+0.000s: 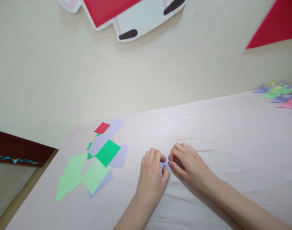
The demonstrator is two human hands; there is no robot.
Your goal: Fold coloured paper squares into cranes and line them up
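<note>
Between my two hands is a small folded piece of blue-purple paper (166, 163), low over the pale cloth. My left hand (153, 167) pinches its left side, with thumb and forefinger curled toward it. From the right, my right hand (186, 159) grips the other edge between thumb and fingertips. Much of the paper is hidden behind my fingers, so its folded shape is unclear.
Loose sheets lie to the left: light green (72, 174), dark green (108, 153), red (102, 128) and lilac (116, 125). Several folded paper figures (280, 93) crowd the far right. A wall (160, 73) with cut-out decorations rises behind the cloth-covered table (220, 137).
</note>
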